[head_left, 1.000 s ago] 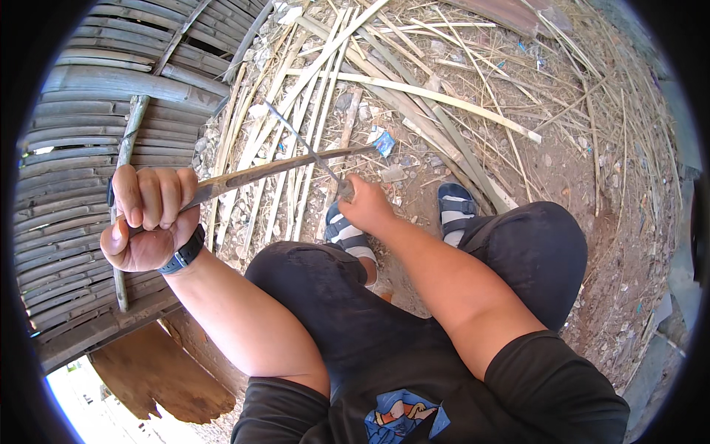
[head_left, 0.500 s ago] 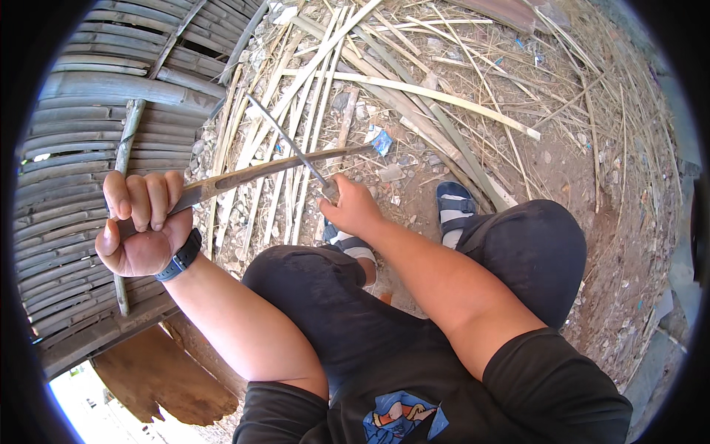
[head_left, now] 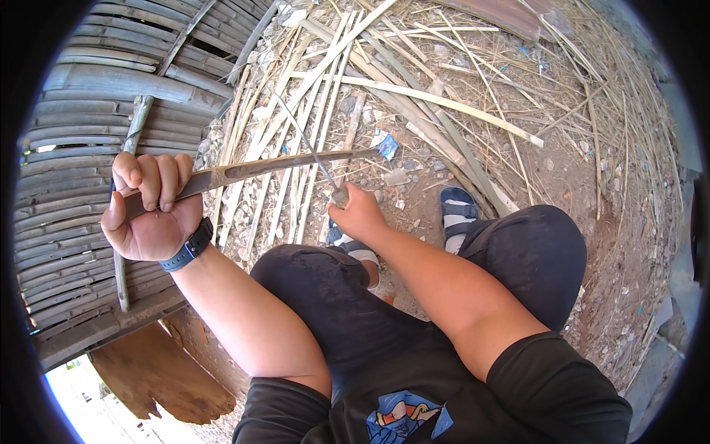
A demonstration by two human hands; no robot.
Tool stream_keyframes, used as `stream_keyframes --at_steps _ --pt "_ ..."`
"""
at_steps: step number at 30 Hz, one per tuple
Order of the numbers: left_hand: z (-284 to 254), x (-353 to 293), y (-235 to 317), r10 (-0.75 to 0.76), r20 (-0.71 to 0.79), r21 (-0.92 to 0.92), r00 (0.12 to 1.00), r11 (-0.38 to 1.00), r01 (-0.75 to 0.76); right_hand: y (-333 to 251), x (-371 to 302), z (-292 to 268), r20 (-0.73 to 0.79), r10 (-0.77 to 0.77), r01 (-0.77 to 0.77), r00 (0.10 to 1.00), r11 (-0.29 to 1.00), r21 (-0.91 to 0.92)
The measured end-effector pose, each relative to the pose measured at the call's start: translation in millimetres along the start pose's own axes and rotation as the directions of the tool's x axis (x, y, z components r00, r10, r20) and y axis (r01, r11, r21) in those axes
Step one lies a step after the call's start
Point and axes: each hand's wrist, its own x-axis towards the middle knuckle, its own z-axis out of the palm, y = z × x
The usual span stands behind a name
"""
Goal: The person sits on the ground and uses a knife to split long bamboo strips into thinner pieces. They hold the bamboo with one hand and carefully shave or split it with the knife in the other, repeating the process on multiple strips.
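Note:
My left hand (head_left: 151, 214), with a dark watch on its wrist, is raised at the left. Its fingers curl over the near end of a long brown wooden or bamboo slat (head_left: 259, 169), which slants out to the right over the ground. My right hand (head_left: 360, 213) is closed round the short handle of a thin, long metal blade or rod (head_left: 303, 137); its exact kind I cannot make out. The rod points up and left and crosses the slat near its middle. Whether the two touch is hard to tell.
Many pale bamboo strips (head_left: 444, 105) lie crossed over the stony ground ahead. A blue wrapper (head_left: 386, 146) lies near the slat's far end. On the left stands a bamboo slat structure (head_left: 81, 185). My sandalled feet (head_left: 457, 214) are below, knees bent. A torn brown sheet (head_left: 163, 377) sits lower left.
My right hand has shifted slightly right and toward me, and the rod's tip has swung right, so it stands steeper. The left hand and slat moved a little with the view.

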Motion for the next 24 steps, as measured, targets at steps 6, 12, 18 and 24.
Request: stream_keyframes --at_steps 6,12,18,24 --pt "-0.4 0.0 -1.3 0.06 -0.069 0.01 0.996 0.998 -0.059 101.0 6.1 -7.1 -0.034 0.05 -0.054 0.998 0.991 -0.125" --pt "-16.6 -2.3 -0.8 0.105 -0.159 0.008 0.982 0.994 -0.105 55.8 5.1 -7.3 -0.026 0.14 -0.142 0.99 0.977 -0.159" --pt "-9.6 -5.7 -0.3 0.09 -0.169 -0.018 0.982 0.995 -0.094 2.8 4.8 -4.0 0.067 -0.153 0.158 0.986 0.984 -0.084" --pt "-19.4 -2.9 0.1 0.101 -0.172 -0.017 0.98 0.994 -0.106 121.4 13.5 -3.3 -0.073 0.28 -0.288 0.957 0.939 -0.189"
